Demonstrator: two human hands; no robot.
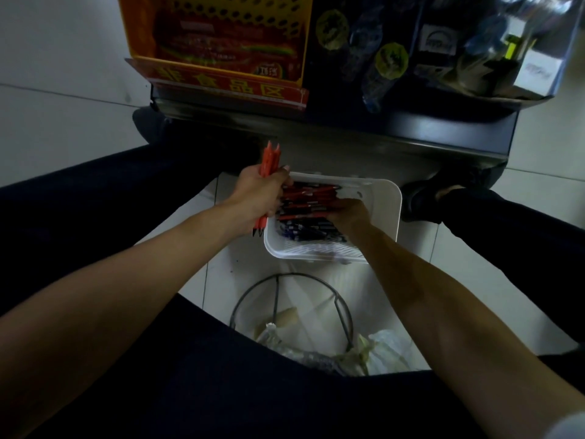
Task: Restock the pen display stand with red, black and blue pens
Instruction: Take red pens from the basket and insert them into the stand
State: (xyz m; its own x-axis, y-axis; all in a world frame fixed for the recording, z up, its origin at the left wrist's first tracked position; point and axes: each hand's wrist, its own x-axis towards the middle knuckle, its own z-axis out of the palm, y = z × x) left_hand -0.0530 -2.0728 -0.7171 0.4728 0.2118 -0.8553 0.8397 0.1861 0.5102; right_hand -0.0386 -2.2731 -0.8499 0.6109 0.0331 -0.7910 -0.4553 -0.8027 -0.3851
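Picking red pens out of white basket.
Left hand clamped on red pen bundle at the left rim; right hand nearer loose red pens, lying crosswise just leftward; grip hidden.

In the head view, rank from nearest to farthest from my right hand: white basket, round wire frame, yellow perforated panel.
1. white basket: right hand reaches into it.
2. round wire frame: on floor below.
3. yellow perforated panel: upper left.
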